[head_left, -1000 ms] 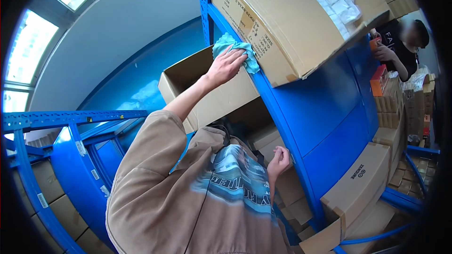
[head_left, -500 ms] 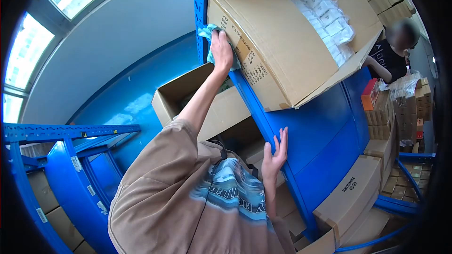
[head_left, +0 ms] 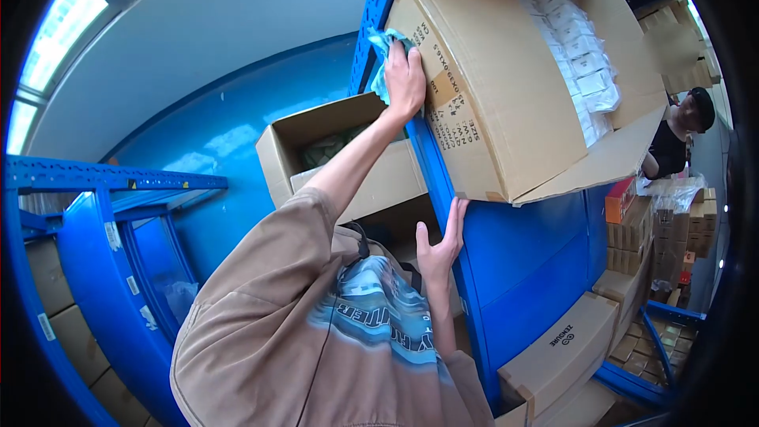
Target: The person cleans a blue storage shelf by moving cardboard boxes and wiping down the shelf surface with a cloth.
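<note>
My left hand [head_left: 405, 83] presses a crumpled light-blue cloth [head_left: 379, 41] near the left end of the blue shelf beam [head_left: 433, 156], by the upright post. Part of the cloth is hidden under the fingers. Right beside it, a large open carton [head_left: 490, 87] with printed text and white wrapped packs [head_left: 581, 59] sits on the shelf. Lower down, my right hand [head_left: 443, 245] is raised with thumb and fingers apart. It holds nothing, and its fingertips are at the beam below the carton's bottom corner.
Another open carton [head_left: 348, 178] sits below and behind the beam. A long carton [head_left: 561, 344] lies at the lower right. Blue rack frames [head_left: 118, 174] stand at left. A person [head_left: 672, 138] in black is at the far right, near stacked boxes and an orange-red box [head_left: 620, 201].
My left hand and the cloth have moved up along the beam towards the post. My right hand has risen and opened, its fingertips now near the carton's corner. The view has shifted.
</note>
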Tool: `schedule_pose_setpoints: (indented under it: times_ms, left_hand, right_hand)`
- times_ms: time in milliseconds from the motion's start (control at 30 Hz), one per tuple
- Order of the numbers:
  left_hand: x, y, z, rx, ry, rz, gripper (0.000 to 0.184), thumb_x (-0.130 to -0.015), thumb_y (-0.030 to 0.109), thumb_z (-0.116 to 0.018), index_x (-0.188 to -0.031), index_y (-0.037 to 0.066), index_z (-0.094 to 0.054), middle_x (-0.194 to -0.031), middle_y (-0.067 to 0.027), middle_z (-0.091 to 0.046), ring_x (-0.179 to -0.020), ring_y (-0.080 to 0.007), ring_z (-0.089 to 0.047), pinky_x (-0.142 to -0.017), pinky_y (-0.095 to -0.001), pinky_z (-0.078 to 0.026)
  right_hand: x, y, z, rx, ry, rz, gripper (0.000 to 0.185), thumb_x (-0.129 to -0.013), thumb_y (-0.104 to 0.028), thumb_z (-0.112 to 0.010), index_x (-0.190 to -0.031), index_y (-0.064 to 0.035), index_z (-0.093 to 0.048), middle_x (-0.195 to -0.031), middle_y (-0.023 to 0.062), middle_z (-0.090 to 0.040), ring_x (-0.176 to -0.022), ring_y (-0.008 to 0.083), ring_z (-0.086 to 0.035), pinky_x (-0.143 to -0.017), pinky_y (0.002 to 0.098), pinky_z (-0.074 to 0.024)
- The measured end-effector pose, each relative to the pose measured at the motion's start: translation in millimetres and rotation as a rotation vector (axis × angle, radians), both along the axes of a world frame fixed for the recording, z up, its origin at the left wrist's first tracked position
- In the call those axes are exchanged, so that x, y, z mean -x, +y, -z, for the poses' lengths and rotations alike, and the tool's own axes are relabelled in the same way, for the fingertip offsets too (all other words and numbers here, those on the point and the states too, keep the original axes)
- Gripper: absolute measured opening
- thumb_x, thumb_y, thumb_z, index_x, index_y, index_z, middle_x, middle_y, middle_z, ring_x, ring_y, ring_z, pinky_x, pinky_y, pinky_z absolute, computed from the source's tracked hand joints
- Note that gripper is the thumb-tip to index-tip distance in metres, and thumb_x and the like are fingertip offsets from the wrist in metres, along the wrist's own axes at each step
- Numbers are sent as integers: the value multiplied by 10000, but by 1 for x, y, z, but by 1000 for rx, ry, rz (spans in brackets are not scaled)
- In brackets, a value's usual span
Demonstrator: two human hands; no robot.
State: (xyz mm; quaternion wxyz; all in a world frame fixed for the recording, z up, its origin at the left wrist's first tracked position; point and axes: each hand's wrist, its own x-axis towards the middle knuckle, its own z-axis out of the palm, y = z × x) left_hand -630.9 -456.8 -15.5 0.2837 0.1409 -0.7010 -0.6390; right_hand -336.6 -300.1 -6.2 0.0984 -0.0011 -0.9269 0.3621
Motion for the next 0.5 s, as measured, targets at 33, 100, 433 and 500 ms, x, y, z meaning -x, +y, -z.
schedule_pose_setpoints:
  times_ms: [33,100,433,500]
  left_hand:
    - [4,-3,1,25,31,0,358,-1074,266,-436,-1212,-42,-555,-1086,-316,-657,-940,-512,-615,-897,-566,-484]
    - [12,-10,7,60,24,20,370,-1074,286,-437,-1199,-41,-557,-1074,-322,-661,-936,-526,-621,-889,-583,-487]
    - [36,-4,31,-42,111,0,378,-1087,303,-416,-1201,-30,-555,-1202,-315,-636,-1043,-512,-595,-983,-585,-448]
    - [12,9,30,-71,108,48,381,-1092,294,-408,-1230,-29,-555,-1252,-311,-613,-1103,-496,-572,-1037,-560,-420]
  right_hand:
    - [1,0,-1,-40,6,-6,773,-927,-112,-709,-1620,15,-391,-1703,300,-311,-1540,468,-385,-1254,500,-375]
    - [4,0,-4,-83,17,-5,764,-929,-102,-703,-1618,16,-394,-1704,297,-312,-1538,465,-388,-1253,496,-379]
    - [-93,41,-9,112,88,155,676,-937,-44,-663,-1576,5,-447,-1668,269,-390,-1506,458,-426,-1240,502,-395]
    - [-127,55,-5,150,125,222,654,-932,-1,-636,-1560,17,-456,-1663,246,-405,-1476,429,-466,-1219,489,-426]
